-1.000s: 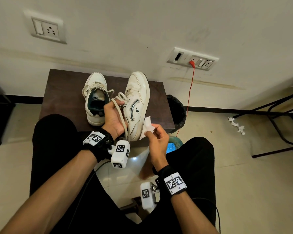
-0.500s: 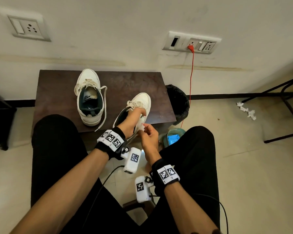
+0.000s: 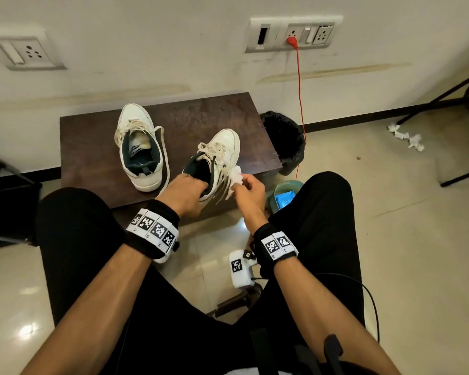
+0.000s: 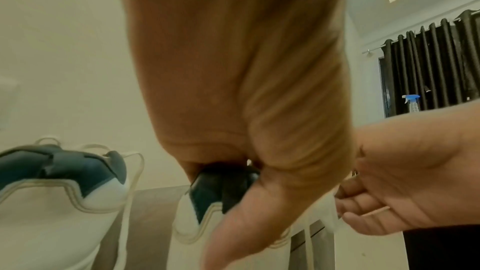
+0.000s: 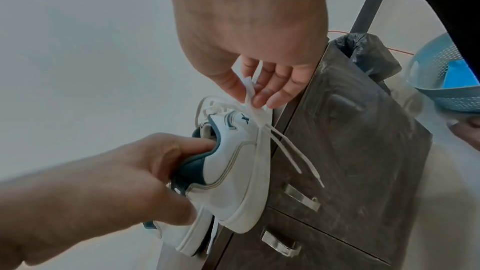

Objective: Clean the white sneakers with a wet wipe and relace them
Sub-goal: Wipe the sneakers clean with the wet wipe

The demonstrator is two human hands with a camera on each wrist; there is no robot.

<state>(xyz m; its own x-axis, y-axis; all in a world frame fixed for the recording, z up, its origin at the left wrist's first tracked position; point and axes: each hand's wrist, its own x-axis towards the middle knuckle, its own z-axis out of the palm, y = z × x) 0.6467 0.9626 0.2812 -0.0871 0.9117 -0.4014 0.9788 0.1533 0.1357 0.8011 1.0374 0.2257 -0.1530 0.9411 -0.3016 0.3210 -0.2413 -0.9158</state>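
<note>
Left hand: fingers tucked inside the heel opening, gripping the near sneaker at the table's front edge.
Right hand: pinching a wipe against that sneaker's side.
Other sneaker: upright on the table, just beside.

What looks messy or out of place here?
Crumpled white scraps lie scattered on the floor beside the lined bin, not inside it. The sneaker on the table has loose laces trailing.

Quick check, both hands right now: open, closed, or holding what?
Left hand: grips the sneaker by its heel collar, fingers inside the opening.
Right hand: pinches the wet wipe against the sneaker's side.
</note>
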